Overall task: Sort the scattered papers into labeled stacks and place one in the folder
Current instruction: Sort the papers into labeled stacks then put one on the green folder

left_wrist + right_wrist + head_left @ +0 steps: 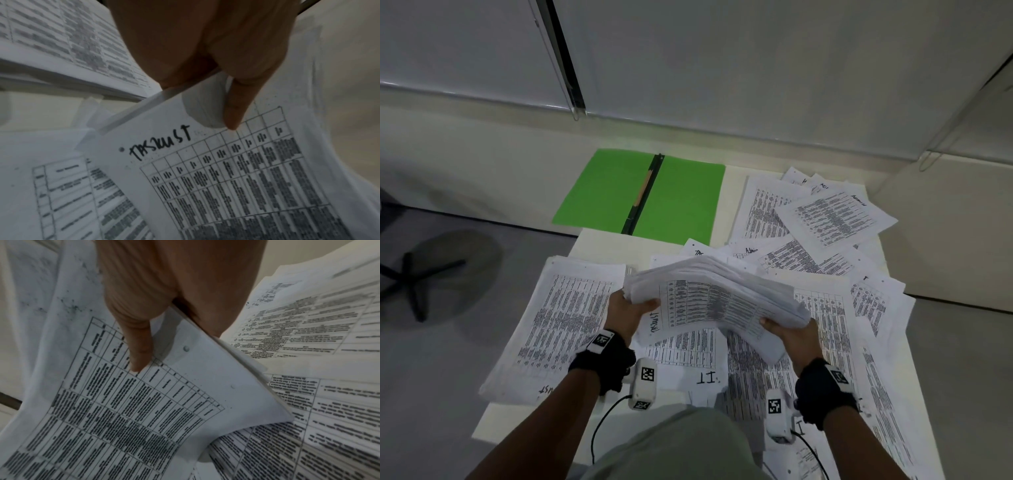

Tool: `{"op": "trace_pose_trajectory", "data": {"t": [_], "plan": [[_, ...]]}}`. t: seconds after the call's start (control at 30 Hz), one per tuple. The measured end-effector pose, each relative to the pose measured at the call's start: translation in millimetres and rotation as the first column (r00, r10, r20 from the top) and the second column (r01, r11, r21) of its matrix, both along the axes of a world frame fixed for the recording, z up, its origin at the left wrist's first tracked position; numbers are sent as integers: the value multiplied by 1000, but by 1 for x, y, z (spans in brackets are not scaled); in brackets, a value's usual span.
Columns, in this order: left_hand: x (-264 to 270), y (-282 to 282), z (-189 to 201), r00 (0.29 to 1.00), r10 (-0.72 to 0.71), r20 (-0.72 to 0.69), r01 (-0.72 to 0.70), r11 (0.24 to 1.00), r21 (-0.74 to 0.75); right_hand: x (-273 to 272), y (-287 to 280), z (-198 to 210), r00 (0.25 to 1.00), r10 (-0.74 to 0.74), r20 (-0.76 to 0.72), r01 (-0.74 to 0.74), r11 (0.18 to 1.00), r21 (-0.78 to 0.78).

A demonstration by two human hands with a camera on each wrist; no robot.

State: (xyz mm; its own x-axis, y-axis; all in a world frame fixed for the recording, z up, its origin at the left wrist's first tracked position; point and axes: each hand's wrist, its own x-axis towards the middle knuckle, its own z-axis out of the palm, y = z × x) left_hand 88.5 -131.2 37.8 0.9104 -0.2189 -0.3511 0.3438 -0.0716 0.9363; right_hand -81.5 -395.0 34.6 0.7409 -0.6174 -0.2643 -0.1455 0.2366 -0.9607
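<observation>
Both hands hold a thick bundle of printed papers (717, 301) above the table, its top sheet handwritten "TASKLIST" (160, 146). My left hand (628, 310) grips the bundle's left end, thumb on top (234, 112). My right hand (789, 334) grips the right end, thumb pressed on the top sheet (139, 353). The bundle (144, 410) sags in the middle. An open green folder (681, 202) lies flat at the table's far side. A stack of tables (561, 318) lies at the left. A sheet marked "IT" (705, 377) lies under the bundle.
Loose printed sheets (832, 219) overlap in a scattered heap at the far right, and more sheets (876, 394) cover the near right. The pale table (493, 428) shows bare at the near left corner. A chair base (414, 274) stands on the floor at the left.
</observation>
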Motion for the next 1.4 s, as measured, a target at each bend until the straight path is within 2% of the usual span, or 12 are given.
{"op": "trace_pose_trajectory", "data": {"t": [0.3, 0.47, 0.7, 0.83, 0.93, 1.03, 1.13, 1.2, 1.27, 1.33, 1.37, 1.4], "plan": [[-1, 0, 25, 985, 11, 172, 5, 995, -96, -17, -3, 25, 993, -29, 116, 38, 997, -73], [-12, 24, -10, 989, -145, 34, 143, 987, 73, -39, 2, 10, 996, 72, -49, -76, 993, -92], [-8, 11, -7, 973, -230, -11, 230, 973, -24, -31, -3, 17, 990, 102, -98, -113, 986, -119], [-3, 0, -9, 985, -165, -47, 164, 986, -31, -20, 4, 19, 997, 53, -57, -57, 996, -68], [-2, 6, -15, 988, -145, -60, 149, 986, 73, -20, 6, 20, 998, -20, -61, 16, 998, -65], [-1, 12, -17, 980, -194, -42, 198, 964, 178, -25, 5, 20, 994, -10, -112, -5, 992, -126], [4, 8, 11, 961, -262, 92, 222, 923, 315, -22, -11, 35, 991, -50, -128, 24, 980, -198], [10, 3, 36, 905, -371, 208, 264, 873, 410, -11, -22, 59, 984, -36, -176, -32, 929, -368], [15, -6, 61, 779, -522, 347, 287, 789, 543, 2, -23, 88, 959, 6, -283, -195, 736, -648], [16, -20, 92, 573, -669, 473, 256, 695, 672, 18, -13, 111, 929, 102, -357, -364, 434, -824], [16, -27, 105, 463, -713, 527, 230, 670, 706, 27, -5, 120, 902, 174, -395, -432, 350, -831], [15, -34, 118, 375, -745, 552, 217, 649, 729, 35, 4, 126, 869, 254, -424, -492, 353, -796]]}}
